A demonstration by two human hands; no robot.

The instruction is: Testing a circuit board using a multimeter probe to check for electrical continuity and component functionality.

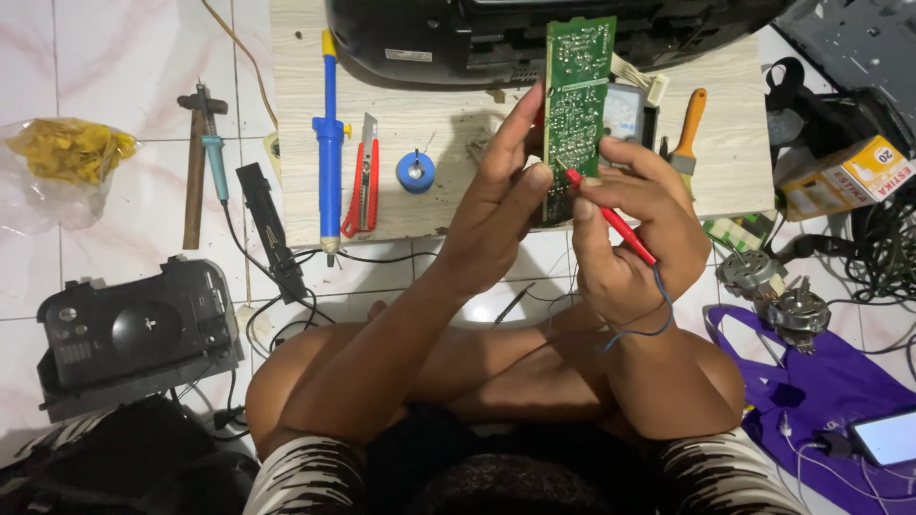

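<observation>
1. Head view: my left hand point(496, 205) is clamped on the long green printed circuit board point(576, 105), held upright above the pale wooden board point(429, 205).
2. My right hand point(634, 234) pinches the slim red probe point(611, 217), tip touching the circuit board's lower edge.
3. I judge a steady grip and a light, single-point touch serve best.
4. The clear plastic bag point(52, 176) on the tiles holds yellow pieces; the purple cloth bag point(811, 391) lies flat, contents unseen.

The wooden board point(439, 205) on the white tiled floor point(124, 67) carries a blue desoldering pump point(329, 143), red utility knife point(364, 181), blue solder spool point(416, 172), orange-handled brush point(689, 129) and black appliance housing point(448, 43).
</observation>
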